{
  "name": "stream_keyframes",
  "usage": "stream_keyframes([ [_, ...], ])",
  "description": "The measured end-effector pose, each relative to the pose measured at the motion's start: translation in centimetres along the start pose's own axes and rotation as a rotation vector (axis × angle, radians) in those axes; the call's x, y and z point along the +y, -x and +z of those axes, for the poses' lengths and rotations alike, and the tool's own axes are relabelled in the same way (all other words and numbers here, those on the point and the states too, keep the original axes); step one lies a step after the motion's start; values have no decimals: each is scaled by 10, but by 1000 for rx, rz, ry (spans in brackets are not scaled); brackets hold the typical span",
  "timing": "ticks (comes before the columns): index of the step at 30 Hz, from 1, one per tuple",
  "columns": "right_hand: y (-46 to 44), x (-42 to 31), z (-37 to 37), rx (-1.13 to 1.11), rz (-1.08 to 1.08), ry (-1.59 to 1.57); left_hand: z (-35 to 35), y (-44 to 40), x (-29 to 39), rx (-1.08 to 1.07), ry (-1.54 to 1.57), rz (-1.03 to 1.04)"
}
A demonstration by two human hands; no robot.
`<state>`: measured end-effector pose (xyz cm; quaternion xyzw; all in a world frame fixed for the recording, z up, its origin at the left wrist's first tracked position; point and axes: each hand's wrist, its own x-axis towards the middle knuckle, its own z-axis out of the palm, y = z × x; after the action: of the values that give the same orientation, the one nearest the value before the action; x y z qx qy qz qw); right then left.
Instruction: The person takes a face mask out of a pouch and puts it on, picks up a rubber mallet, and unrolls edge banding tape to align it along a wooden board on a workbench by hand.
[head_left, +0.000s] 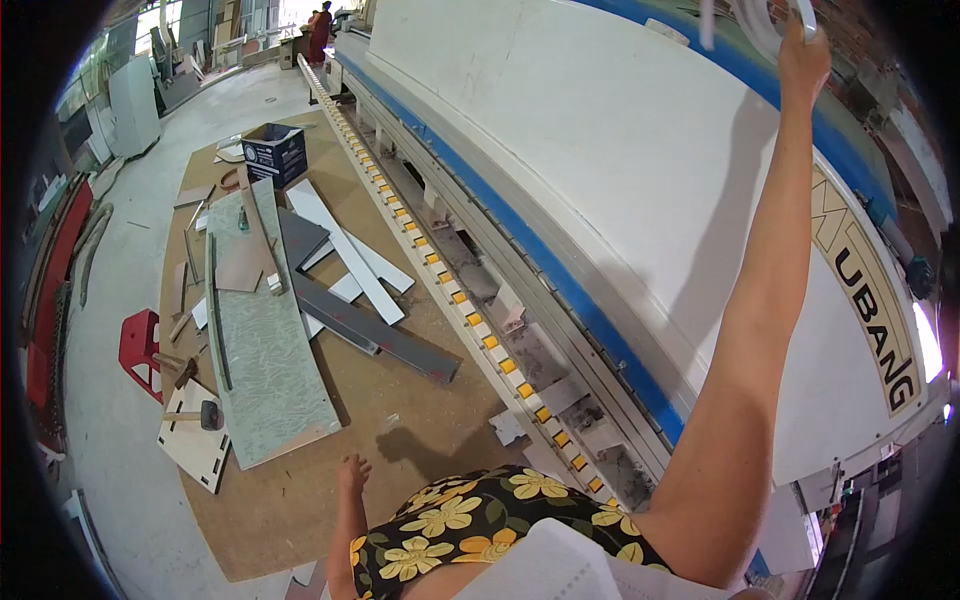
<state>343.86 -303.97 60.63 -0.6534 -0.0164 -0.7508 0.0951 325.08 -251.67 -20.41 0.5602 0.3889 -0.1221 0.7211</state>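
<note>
My right hand (pixel 803 62) is raised at the top right, its fingers wrapped round the edge of a pale ring-shaped roll (pixel 762 28), which the frame partly cuts off. Below it stretches my bare arm, in front of the white machine cover (pixel 600 150). My left hand (pixel 354 472) hangs low at the centre left, over the brown board surface (pixel 400 430), fingers apart and holding nothing. The green patterned panel (pixel 270 370) lies nearest to it, up and to the left.
Grey strips (pixel 375 330), white strips (pixel 350 255), a mallet (pixel 210 415) and a dark blue box (pixel 274 155) lie on the board. Yellow-blocked rail (pixel 460 297) runs beside the machine. A red object (pixel 140 350) stands left. Far back is another person (pixel 320 35).
</note>
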Motion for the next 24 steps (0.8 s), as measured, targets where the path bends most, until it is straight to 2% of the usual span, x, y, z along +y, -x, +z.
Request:
stream_keyframes([
  [2, 3, -27, -16, -52, -1, -36, 4, 14, 36, -13, -88, 128],
  [3, 8, -39, -23, -182, -45, -42, 1, 4, 48, -77, -85, 297],
  [4, 15, -51, -30, -318, -90, -53, 14, 31, 92, 29, -194, 385],
  [5, 28, -64, -35, -461, -137, -69, 15, 16, 113, 80, -124, 536],
  [6, 48, -80, -38, -474, -74, -201, 21, 57, 165, 48, -223, 731],
  [8, 99, -117, -45, -497, 66, -467, 34, 128, 246, 67, -115, 1059],
  [10, 151, -153, -55, -710, 100, -635, 43, 231, 316, 234, -216, 1477],
  [11, 177, -167, -59, -856, 188, -637, 42, 266, 341, 263, -249, 1670],
  [12, 203, -184, -63, -948, 218, -698, 41, 301, 357, 239, -235, 1740],
  [14, 253, -212, -68, -1121, 201, -816, 40, 343, 382, 241, -423, 2026],
  [16, 286, -250, -84, -1331, 338, -887, 44, 355, 388, 190, -621, 2095],
  [19, 320, -286, -97, -1476, 256, -1058, 52, 339, 382, 106, -782, 2000],
  [22, 338, -309, -107, -1543, 433, -1266, 39, 316, 376, -333, -782, 1511],
  [24, 326, -322, -116, -1620, 485, -1233, 23, 304, 378, -464, -680, 1327],
])
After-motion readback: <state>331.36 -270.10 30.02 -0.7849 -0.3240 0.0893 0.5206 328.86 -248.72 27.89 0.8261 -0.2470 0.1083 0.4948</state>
